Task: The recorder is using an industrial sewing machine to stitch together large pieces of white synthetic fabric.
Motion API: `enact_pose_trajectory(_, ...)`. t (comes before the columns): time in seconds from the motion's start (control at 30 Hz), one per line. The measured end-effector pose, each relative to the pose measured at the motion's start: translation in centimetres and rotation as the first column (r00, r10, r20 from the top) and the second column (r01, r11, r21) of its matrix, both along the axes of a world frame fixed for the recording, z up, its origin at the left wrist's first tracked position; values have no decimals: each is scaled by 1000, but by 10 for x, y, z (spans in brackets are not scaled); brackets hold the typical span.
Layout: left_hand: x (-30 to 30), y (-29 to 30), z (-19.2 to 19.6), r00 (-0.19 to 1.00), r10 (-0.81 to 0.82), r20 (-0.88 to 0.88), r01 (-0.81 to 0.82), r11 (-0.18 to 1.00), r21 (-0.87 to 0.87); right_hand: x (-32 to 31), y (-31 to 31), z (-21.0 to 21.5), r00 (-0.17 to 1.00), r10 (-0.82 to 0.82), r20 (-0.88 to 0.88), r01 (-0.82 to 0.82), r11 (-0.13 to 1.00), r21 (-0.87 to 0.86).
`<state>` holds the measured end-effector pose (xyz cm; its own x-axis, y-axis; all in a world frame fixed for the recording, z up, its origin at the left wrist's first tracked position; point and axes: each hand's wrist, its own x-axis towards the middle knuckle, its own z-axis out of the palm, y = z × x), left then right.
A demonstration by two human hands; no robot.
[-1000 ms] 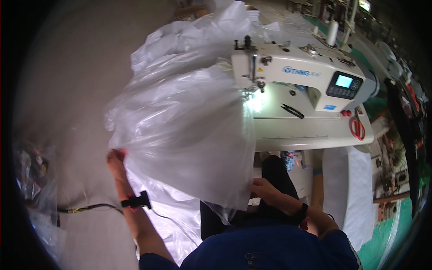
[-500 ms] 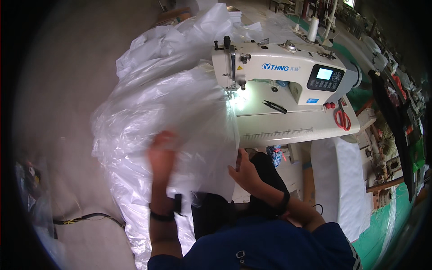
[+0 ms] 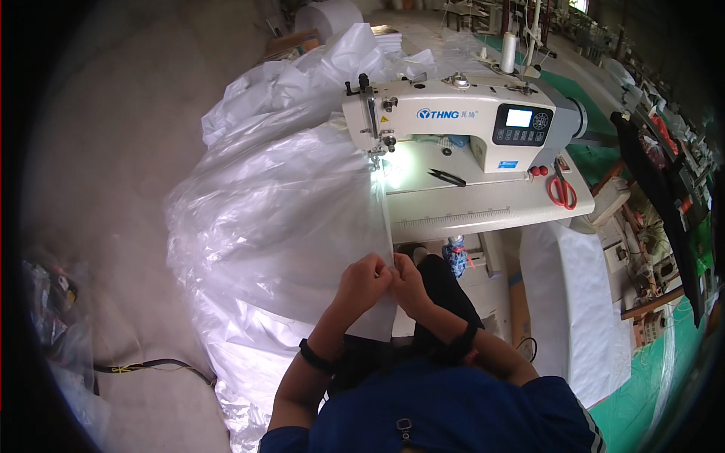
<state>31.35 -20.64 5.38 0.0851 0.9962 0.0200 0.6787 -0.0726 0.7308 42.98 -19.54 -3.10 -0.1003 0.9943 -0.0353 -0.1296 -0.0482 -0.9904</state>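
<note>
A large sheet of white translucent plastic (image 3: 264, 204) drapes over the table's left side and down toward my lap. Its right edge runs up to the needle area of a white sewing machine (image 3: 430, 113), where a lamp glows. At that edge, close to my body, my left hand (image 3: 364, 283) is closed with the sheet's edge pinched in its fingers. Right beside it, touching or nearly so, my right hand (image 3: 410, 287) also grips the edge. The exact fingertip hold is partly hidden by the hands themselves.
Black thread snips (image 3: 447, 177) and red-handled scissors (image 3: 561, 192) lie on the machine bed, which carries a ruler scale (image 3: 453, 219). A white thread cone (image 3: 508, 53) stands behind. White material (image 3: 566, 309) hangs at the right. A black cable (image 3: 158, 364) crosses the floor at left.
My left hand has moved right from over the middle of the sheet to the edge beside my right hand, and closed there. The whole view has shifted slightly.
</note>
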Motion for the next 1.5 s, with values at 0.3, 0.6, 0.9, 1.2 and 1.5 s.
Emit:
enact_pose_trajectory(0.3,-17,10,-34,900,115,-420,-15,972,235,4,-3,13,954,-6,298,-31,992,119)
enact_pose_trajectory(0.6,2,11,-26,993,-110,-42,115,983,142,8,39,22,954,-30,297,30,1000,5)
enact_pose_trajectory(0.9,-38,3,0,982,-18,-188,42,991,124,-13,49,47,397,-120,910,-234,946,226)
enact_pose_trajectory(1.2,-105,27,-10,849,365,-383,-132,847,515,-16,101,63,227,-140,964,-349,912,215)
enact_pose_trajectory(1.5,-128,59,-26,734,400,-549,-192,897,397,-21,160,61,250,-114,961,-287,940,186)
